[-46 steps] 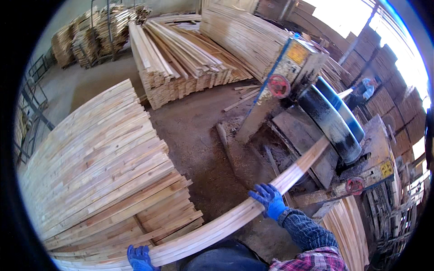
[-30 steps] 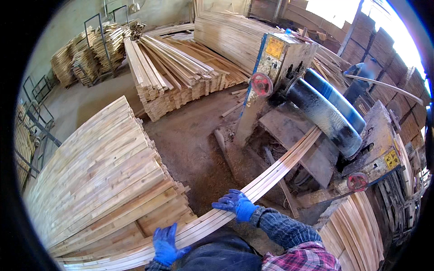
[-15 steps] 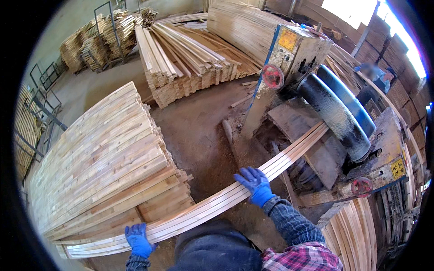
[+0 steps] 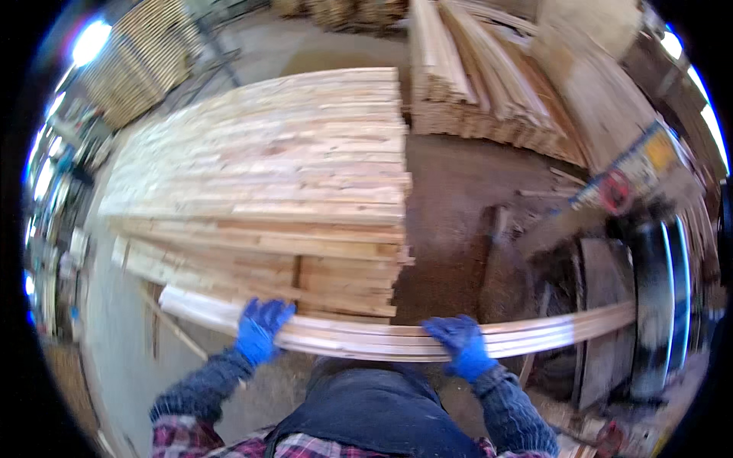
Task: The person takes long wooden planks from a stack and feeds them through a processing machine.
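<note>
A bundle of several long wooden strips [image 4: 374,340] lies crosswise in front of me, side by side. My left hand [image 4: 262,330], in a blue glove, grips it left of my body, fingers over the top. Also blue-gloved, my right hand [image 4: 462,347] is closed over the strips farther right. The right ends of the strips reach a large dark wheel-like drum [image 4: 650,305] of a machine; how they meet it is blurred. On the far side, the strips run along the near edge of a big stack of boards [image 4: 267,160].
More boards [image 4: 489,91] are piled at the far right, beyond a strip of dirt floor [image 4: 450,198]. The machine's frame carries a red handwheel [image 4: 615,191]. Slatted wood stacks [image 4: 141,61] stand at the far left. A thin stick [image 4: 179,328] lies below the stack's left end.
My view has swung left, so the machine now sits at the right edge. Both hands remain on the strips, and my left hand is farther from their left end.
</note>
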